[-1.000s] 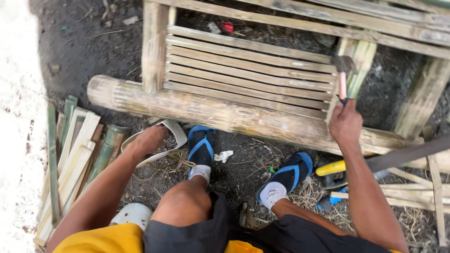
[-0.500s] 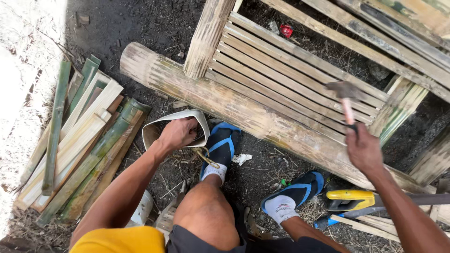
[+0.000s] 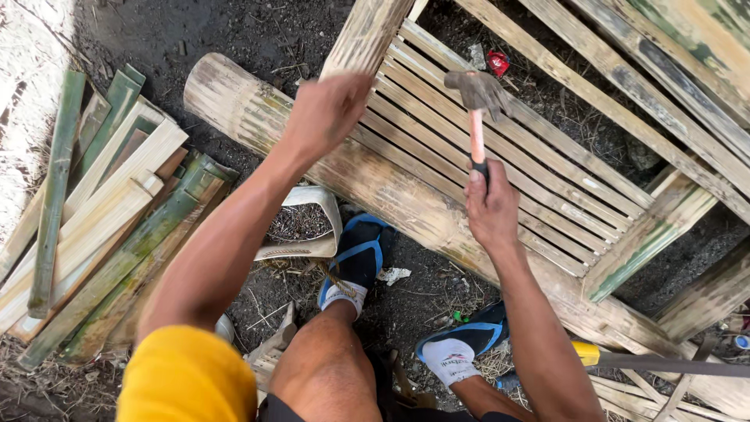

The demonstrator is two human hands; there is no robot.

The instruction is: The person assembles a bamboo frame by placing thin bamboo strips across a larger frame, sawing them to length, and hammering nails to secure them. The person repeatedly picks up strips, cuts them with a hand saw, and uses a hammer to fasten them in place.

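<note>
My right hand (image 3: pixel 491 205) grips the orange handle of a hammer (image 3: pixel 476 92), whose dark head hangs just above the bamboo slat panel (image 3: pixel 539 168). My left hand (image 3: pixel 330 113) rests at the panel's left end, where the slats meet a bamboo crosspiece (image 3: pixel 367 31). Its fingers are bunched together, and what they pinch is hidden. The panel lies on a thick bamboo pole (image 3: pixel 242 105) that runs diagonally in front of me.
A pile of split bamboo strips (image 3: pixel 94 227) lies at the left on dark soil. A white container (image 3: pixel 312 203) sits by my blue-sandalled left foot (image 3: pixel 358 262). A yellow-handled long tool (image 3: pixel 587 353) lies at the lower right, and more bamboo frame pieces (image 3: pixel 680 70) cross the top right.
My left hand has lifted from the white container up to the left end of the slat panel. The hammer stays raised in my right hand over the slats.
</note>
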